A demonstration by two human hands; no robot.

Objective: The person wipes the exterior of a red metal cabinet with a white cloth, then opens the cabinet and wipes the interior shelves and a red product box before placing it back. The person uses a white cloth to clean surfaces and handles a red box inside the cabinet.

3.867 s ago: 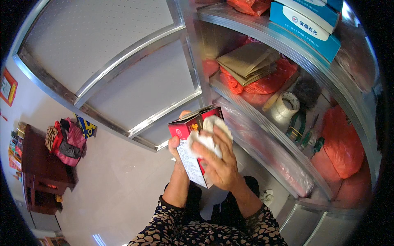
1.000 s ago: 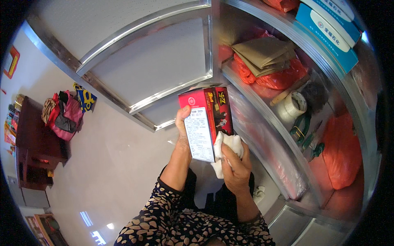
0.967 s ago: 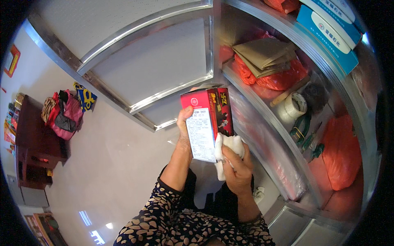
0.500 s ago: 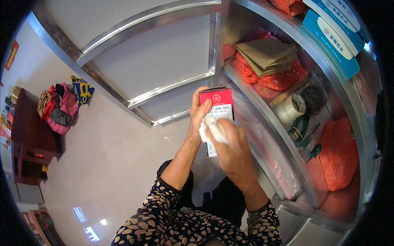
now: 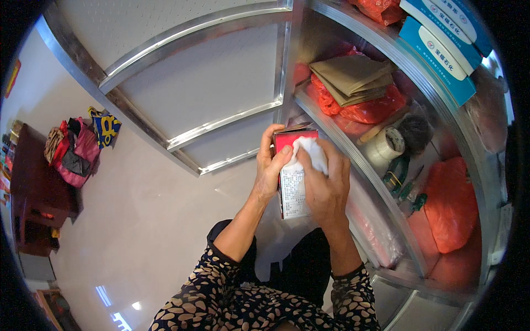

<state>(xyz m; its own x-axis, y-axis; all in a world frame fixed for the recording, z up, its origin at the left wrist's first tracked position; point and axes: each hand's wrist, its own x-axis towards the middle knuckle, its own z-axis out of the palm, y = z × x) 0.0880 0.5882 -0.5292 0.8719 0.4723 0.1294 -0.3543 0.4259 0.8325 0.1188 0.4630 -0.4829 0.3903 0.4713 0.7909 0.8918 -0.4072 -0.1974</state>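
Note:
Upright in front of me is a red and white carton [image 5: 295, 199] with small print on its lower face. My left hand [image 5: 271, 165] grips its left side, thumb on the front and fingers behind. In my right hand [image 5: 328, 185] is a crumpled white cloth or tissue [image 5: 311, 153], pressed against the upper part of the carton's front. The cloth covers part of the red area. The carton's back and the left fingertips are hidden.
An open metal cabinet at right holds folded brown paper [image 5: 353, 77], a tape roll [image 5: 386, 148], green-handled tools [image 5: 406, 185], a red plastic bag [image 5: 452, 204] and blue-white boxes [image 5: 441, 55]. Its framed door [image 5: 204, 94] stands ahead. Bags [image 5: 77, 154] hang by a dark wooden cabinet [image 5: 41, 171] at left.
My right hand has moved the cloth up and to the right across the carton's face, onto the red part. The carton sits slightly lower and farther right in view.

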